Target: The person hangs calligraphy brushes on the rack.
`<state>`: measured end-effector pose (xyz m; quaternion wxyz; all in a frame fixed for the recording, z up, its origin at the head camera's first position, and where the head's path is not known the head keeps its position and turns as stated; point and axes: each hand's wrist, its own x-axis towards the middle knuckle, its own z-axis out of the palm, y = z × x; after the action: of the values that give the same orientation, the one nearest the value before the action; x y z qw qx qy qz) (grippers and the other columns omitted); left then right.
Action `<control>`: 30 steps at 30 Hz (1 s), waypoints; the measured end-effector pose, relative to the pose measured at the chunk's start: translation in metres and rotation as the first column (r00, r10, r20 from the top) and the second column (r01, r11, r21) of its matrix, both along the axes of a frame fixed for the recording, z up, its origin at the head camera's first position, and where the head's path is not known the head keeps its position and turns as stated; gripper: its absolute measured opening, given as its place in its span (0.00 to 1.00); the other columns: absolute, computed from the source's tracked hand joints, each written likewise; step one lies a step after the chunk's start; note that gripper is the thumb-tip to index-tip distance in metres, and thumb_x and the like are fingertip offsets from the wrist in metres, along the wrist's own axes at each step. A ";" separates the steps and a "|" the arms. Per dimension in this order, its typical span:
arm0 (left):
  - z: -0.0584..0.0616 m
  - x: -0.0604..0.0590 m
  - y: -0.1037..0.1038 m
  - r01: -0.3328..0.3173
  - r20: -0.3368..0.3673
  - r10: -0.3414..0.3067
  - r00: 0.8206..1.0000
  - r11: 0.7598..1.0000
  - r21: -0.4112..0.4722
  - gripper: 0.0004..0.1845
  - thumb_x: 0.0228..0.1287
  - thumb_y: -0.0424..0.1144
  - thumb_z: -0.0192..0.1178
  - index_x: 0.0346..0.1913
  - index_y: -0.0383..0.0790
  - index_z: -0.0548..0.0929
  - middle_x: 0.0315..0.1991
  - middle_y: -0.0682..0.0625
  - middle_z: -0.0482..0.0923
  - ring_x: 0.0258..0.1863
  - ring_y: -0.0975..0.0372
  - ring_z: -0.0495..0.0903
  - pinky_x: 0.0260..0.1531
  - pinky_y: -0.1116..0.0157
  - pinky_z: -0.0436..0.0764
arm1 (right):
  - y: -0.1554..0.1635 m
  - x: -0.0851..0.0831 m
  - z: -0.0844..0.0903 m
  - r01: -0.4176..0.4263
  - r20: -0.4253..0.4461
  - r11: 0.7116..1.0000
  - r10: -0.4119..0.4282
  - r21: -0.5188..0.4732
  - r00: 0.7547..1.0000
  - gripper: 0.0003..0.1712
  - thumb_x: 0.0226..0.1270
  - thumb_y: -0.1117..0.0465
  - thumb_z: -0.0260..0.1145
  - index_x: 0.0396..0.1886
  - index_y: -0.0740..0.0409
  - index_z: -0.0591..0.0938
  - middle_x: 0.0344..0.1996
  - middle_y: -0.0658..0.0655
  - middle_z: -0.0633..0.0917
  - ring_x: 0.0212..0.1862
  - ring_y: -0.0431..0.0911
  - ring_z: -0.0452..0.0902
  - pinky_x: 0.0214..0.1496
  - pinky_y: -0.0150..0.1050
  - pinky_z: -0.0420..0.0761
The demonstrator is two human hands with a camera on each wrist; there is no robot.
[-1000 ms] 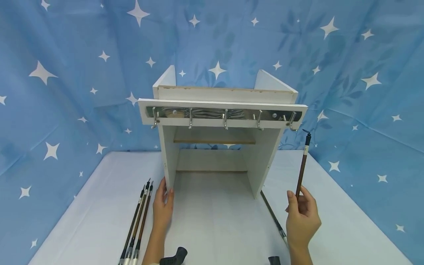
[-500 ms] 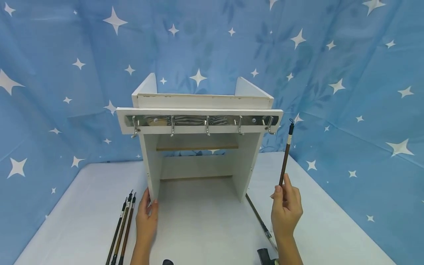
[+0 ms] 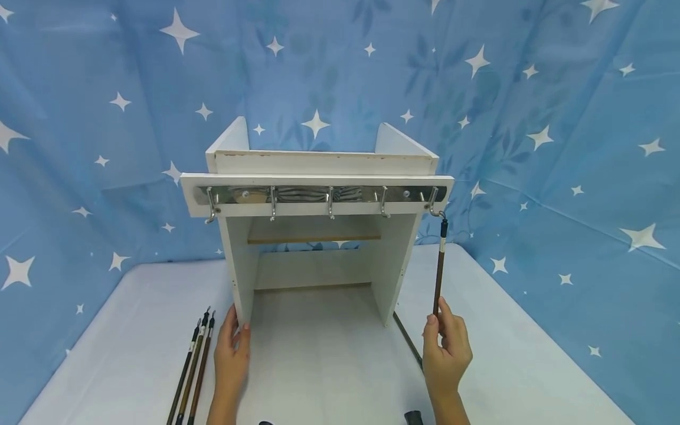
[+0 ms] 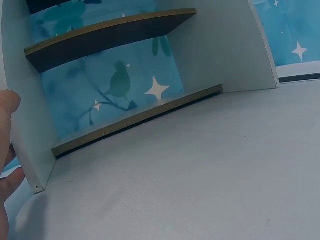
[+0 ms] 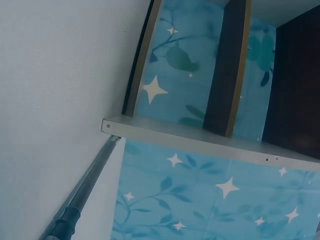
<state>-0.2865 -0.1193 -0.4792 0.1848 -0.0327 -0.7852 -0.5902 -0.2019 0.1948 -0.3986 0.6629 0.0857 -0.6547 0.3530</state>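
Note:
A white wooden stand [image 3: 390,260] carries a chrome rail of several hooks [image 3: 319,195] along its top front. My right hand [image 3: 443,348] pinches the lower end of a dark brown calligraphy brush [image 3: 439,265], held upright, its top loop at the rightmost hook [image 3: 434,203]. My left hand [image 3: 232,348] grips the front edge of the stand's left side panel [image 3: 236,265]; the left wrist view shows fingertips [image 4: 9,145] against that panel [image 4: 30,125]. Three more brushes [image 3: 193,369] lie on the table left of that hand.
Another brush [image 3: 408,339] lies on the white table [image 3: 329,366] by the stand's right foot, seen also as a brush [image 5: 82,197] in the right wrist view. Blue star-patterned cloth [image 3: 558,147] hangs behind and on both sides.
My right hand has moved the brush left and lower, bringing its top loop from beside the rail's right end to the rightmost hook. The left hand stays on the panel.

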 end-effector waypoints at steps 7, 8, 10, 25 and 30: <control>0.003 0.000 -0.001 0.002 -0.023 -0.002 1.000 1.000 -0.015 0.29 0.69 0.39 0.48 0.70 0.44 0.53 0.66 0.39 0.59 0.64 0.48 0.63 0.57 0.59 0.68 | -0.009 0.004 0.009 -0.010 -0.005 1.000 0.010 -0.009 1.000 0.15 0.53 0.81 0.56 0.42 0.81 0.77 0.21 0.68 0.71 0.28 0.30 0.67 0.28 0.13 0.66; 0.003 0.000 -0.001 0.004 -0.028 -0.004 1.000 1.000 -0.014 0.29 0.69 0.38 0.48 0.70 0.43 0.53 0.66 0.38 0.59 0.64 0.47 0.63 0.56 0.58 0.68 | -0.009 0.003 0.009 -0.008 -0.004 1.000 0.007 -0.010 1.000 0.15 0.53 0.81 0.56 0.42 0.81 0.77 0.21 0.68 0.71 0.28 0.30 0.67 0.28 0.13 0.65; 0.003 0.000 -0.001 0.004 -0.030 -0.004 1.000 1.000 -0.011 0.29 0.69 0.38 0.48 0.70 0.43 0.53 0.66 0.38 0.59 0.64 0.47 0.63 0.56 0.57 0.68 | -0.007 0.001 0.006 0.004 0.001 1.000 -0.004 -0.010 1.000 0.15 0.52 0.81 0.56 0.43 0.80 0.77 0.20 0.68 0.71 0.28 0.30 0.67 0.28 0.13 0.65; 0.003 0.003 0.001 0.011 -0.012 -0.011 1.000 1.000 0.018 0.29 0.69 0.38 0.47 0.70 0.43 0.52 0.67 0.38 0.57 0.64 0.46 0.62 0.58 0.56 0.67 | -0.011 0.006 0.013 0.006 0.034 1.000 -0.006 -0.004 0.999 0.17 0.50 0.83 0.56 0.44 0.80 0.77 0.21 0.68 0.71 0.28 0.29 0.67 0.30 0.12 0.66; 0.001 0.002 0.001 0.011 -0.011 -0.010 1.000 1.000 0.022 0.29 0.69 0.39 0.47 0.70 0.43 0.53 0.67 0.37 0.57 0.64 0.45 0.62 0.58 0.55 0.67 | -0.008 0.005 0.010 0.008 0.035 1.000 -0.008 -0.006 0.999 0.17 0.50 0.83 0.56 0.43 0.79 0.77 0.21 0.68 0.71 0.28 0.30 0.66 0.30 0.12 0.66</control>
<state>-0.2846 -0.1178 -0.4779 0.1864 -0.0380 -0.7774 -0.5996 -0.1974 0.1866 -0.3888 0.6528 0.0748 -0.6655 0.3540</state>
